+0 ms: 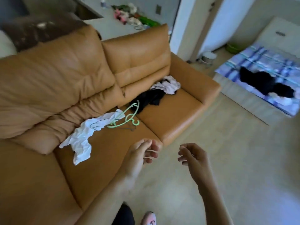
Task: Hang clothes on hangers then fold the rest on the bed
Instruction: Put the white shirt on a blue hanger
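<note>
— While the left hand (pixel 142 153) and right hand (pixel 193 158) hover loosely curled, what do they hold?
— Nothing. White cloth (pixel 81 142) and green hangers (pixel 121 124) lie touching on the sofa (pixel 170 120); a black garment (pixel 266 83) lies on the bed (pixel 253 62).

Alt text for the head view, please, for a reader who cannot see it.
A person's empty left hand and right hand are held out by a tan sofa strewn with a white garment, green hangers and a heap of dark and pale clothes. A black garment lies on the checked bed beyond.
</note>
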Available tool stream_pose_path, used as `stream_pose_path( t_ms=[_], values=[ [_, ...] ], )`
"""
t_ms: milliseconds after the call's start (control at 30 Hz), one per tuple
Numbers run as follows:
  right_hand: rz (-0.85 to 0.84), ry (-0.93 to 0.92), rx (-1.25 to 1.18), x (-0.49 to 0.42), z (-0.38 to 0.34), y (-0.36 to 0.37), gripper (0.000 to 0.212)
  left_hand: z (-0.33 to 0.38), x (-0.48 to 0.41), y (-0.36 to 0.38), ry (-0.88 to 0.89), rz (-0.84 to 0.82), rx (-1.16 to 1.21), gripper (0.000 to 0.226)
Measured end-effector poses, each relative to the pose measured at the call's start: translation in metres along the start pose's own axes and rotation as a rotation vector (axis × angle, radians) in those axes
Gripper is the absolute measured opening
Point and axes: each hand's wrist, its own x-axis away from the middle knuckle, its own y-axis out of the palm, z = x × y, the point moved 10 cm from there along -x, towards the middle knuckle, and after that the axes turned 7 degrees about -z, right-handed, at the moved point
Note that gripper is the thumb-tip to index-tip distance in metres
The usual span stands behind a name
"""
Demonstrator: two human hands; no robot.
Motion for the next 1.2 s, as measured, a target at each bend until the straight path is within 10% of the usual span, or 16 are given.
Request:
stream_pose_path(
  t_ms=[700,1200],
  values=[
    [-0.779,0.100,0.374,-0.322,0.000,0.282,0.009,0.022,-0.240,-0.221,-0.114,0.605,0.274,0.027],
    [-1.133,0.159,0.561,-0.417,0.156,0.492,0.003,-0.191,-0.315,-0.452,-0.370,1.062,-0.086,0.018]
  ],
)
